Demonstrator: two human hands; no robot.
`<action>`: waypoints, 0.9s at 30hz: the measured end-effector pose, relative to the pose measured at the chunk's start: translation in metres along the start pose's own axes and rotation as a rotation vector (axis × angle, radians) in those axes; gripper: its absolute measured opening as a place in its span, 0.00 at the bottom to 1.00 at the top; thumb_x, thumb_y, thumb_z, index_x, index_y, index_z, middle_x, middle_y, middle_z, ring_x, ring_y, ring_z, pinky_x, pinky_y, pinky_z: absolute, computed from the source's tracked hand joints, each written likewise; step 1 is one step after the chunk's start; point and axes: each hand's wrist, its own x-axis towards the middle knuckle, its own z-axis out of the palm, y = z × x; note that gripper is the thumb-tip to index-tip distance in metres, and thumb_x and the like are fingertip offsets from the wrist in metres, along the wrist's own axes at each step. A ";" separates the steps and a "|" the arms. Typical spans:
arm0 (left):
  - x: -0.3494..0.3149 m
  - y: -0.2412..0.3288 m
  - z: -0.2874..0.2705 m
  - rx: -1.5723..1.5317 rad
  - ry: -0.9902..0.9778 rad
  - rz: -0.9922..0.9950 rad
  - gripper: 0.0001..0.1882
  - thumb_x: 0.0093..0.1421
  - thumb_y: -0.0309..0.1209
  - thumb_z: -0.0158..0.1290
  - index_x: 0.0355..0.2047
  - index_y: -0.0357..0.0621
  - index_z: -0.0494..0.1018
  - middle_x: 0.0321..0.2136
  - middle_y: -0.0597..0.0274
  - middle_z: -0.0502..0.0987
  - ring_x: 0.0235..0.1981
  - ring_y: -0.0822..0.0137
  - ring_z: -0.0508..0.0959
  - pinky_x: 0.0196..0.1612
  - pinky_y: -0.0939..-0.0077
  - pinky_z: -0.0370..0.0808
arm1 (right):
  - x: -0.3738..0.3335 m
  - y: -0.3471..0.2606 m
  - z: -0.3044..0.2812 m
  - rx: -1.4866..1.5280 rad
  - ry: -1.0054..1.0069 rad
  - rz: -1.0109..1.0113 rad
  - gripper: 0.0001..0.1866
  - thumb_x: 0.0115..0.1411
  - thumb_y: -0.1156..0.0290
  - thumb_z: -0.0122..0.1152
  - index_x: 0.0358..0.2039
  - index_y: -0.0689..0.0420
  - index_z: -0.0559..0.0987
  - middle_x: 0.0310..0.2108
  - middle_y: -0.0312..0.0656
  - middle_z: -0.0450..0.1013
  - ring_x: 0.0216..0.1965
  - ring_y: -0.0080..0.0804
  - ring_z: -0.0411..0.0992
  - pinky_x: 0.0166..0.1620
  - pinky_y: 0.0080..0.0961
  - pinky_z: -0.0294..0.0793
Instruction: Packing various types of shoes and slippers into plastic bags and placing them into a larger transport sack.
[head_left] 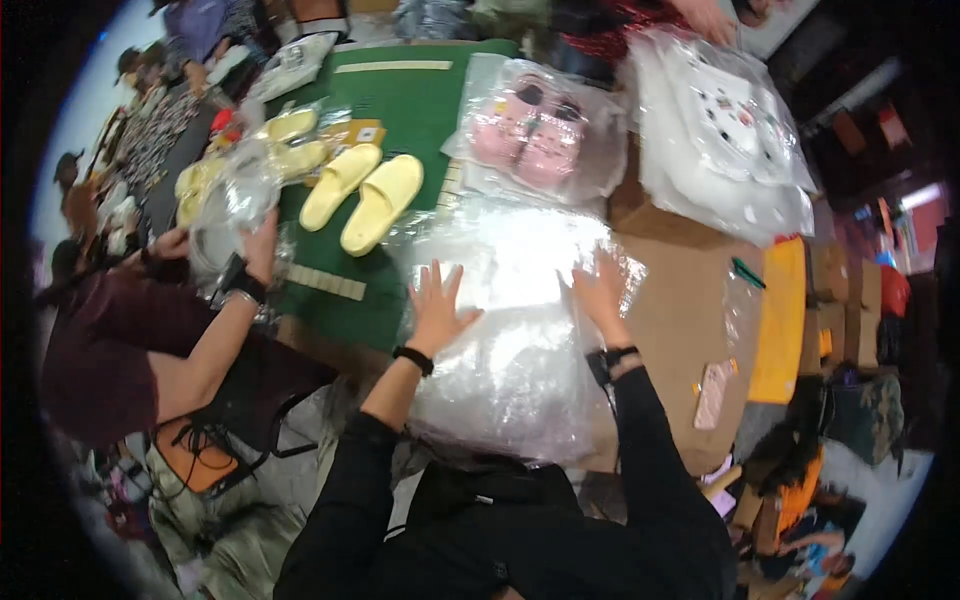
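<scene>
In front of me lies a stack of clear plastic bags (500, 370), shiny under the light and reaching past the table's near edge. My left hand (438, 308) rests flat on its left side, fingers spread. On the right side my right hand (600, 290) lies with its fingers stretched out, holding nothing. Just beyond the stack is a pair of pink clogs (530, 135) on clear plastic. Left of them, a pair of pale yellow slides (382, 205) sits on the green mat (410, 110).
At left, a co-worker's hands (258, 250) handle a clear plastic bag (235, 195). White clogs in bags (730, 120) are piled on a box at far right. A pink phone (712, 395), a green cutter (748, 272) and a yellow sheet (780, 330) lie along the right side.
</scene>
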 end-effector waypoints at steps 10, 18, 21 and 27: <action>-0.131 0.013 0.020 0.038 -0.151 0.127 0.43 0.44 0.60 0.53 0.60 0.71 0.51 0.62 0.41 0.43 0.61 0.38 0.45 0.54 0.29 0.40 | -0.169 -0.040 0.010 -0.502 -0.328 -0.154 0.41 0.51 0.37 0.47 0.62 0.44 0.54 0.64 0.53 0.36 0.64 0.57 0.31 0.56 0.67 0.27; -0.132 0.008 0.033 0.037 -0.163 0.133 0.43 0.45 0.61 0.52 0.60 0.70 0.51 0.62 0.43 0.41 0.63 0.41 0.40 0.56 0.31 0.38 | -0.157 -0.072 0.006 -0.521 -0.367 -0.068 0.39 0.52 0.40 0.50 0.60 0.47 0.58 0.63 0.55 0.39 0.64 0.58 0.32 0.58 0.64 0.28; -0.135 0.008 0.031 0.081 -0.218 0.140 0.45 0.47 0.64 0.47 0.62 0.71 0.44 0.62 0.40 0.39 0.63 0.38 0.39 0.57 0.33 0.35 | -0.116 -0.093 0.024 -0.187 -0.078 -0.334 0.38 0.51 0.46 0.54 0.60 0.47 0.59 0.63 0.55 0.43 0.64 0.59 0.33 0.57 0.65 0.28; -0.128 0.010 0.028 0.073 -0.114 0.166 0.44 0.45 0.61 0.52 0.61 0.69 0.49 0.61 0.41 0.44 0.62 0.39 0.43 0.57 0.34 0.39 | -0.019 -0.129 0.096 -0.484 -0.123 -0.358 0.34 0.53 0.42 0.49 0.60 0.34 0.57 0.64 0.43 0.42 0.64 0.53 0.36 0.56 0.69 0.28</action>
